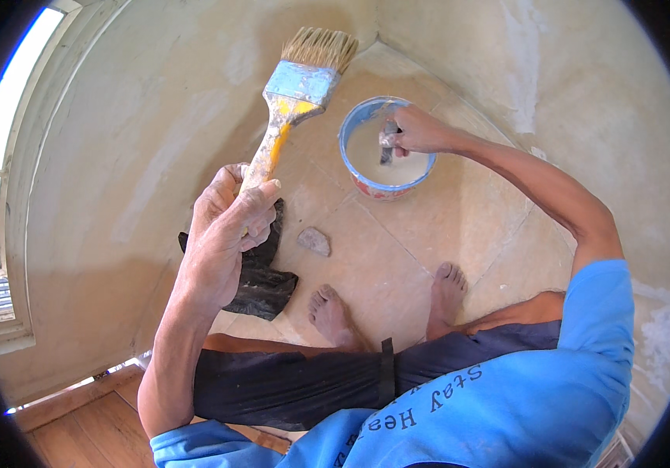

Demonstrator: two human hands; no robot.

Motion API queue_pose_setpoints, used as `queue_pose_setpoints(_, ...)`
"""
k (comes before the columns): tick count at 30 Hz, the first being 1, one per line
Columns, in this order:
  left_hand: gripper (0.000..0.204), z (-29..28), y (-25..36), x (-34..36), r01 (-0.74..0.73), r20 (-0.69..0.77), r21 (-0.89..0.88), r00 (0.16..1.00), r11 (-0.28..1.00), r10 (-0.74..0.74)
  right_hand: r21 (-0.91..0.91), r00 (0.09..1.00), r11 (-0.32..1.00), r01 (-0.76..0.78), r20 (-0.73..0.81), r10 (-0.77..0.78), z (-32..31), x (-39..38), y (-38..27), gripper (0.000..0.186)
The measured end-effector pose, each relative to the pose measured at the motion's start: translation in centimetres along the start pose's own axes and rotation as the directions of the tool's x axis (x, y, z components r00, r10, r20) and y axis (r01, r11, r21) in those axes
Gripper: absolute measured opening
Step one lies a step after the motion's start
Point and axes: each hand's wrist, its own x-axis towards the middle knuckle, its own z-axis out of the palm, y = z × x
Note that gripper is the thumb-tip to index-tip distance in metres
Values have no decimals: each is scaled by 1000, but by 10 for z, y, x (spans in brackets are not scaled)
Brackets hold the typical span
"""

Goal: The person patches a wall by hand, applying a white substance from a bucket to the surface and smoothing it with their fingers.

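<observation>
My left hand (222, 214) is raised on the left, its fingers and thumb wrapped round the yellow, paint-smeared handle of a wide paintbrush (301, 84). The brush points up, with pale bristles and a bluish coating over its ferrule. On the floor ahead stands a round bucket (391, 188) with a blue rim, part-filled with a creamy white liquid. Over its right side reaches my right hand (422, 130), closed on a short dark tool (387, 145) smeared with white. The tool points down into the bucket; its kind cannot be made out.
A crumpled black plastic bag (263, 288) and a grey stone-like lump (314, 241) lie on the tiled floor (385, 249) near my bare feet. Patchy walls (155, 117) meet in a corner beyond the bucket. A window frame (19, 156) stands at the left.
</observation>
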Motion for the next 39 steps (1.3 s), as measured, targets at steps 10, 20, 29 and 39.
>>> queue_pose_setpoints(10, 25, 0, 3, 1, 25, 31, -28, 999, 999, -24, -358, 964, 912, 199, -95, -247, -19, 29, 27, 19)
queue_pose_setpoints(20, 18, 1, 0, 1, 16, 9, -12, 1000, 1000, -15, -133, 992, 988, 83, 101, -70, -10, -18, 12, 12)
queue_pose_setpoints(29, 26, 1, 5, 0, 22, 50, -29, 999, 999, -21, -437, 900, 855, 280, -191, -392, -16, 31, 49, 21)
queue_pose_setpoints(39, 28, -1, 4, -1, 21, 31, -2, 999, 1000, -21, -36, 988, 998, -56, 139, 61, -10, -22, 1, 16)
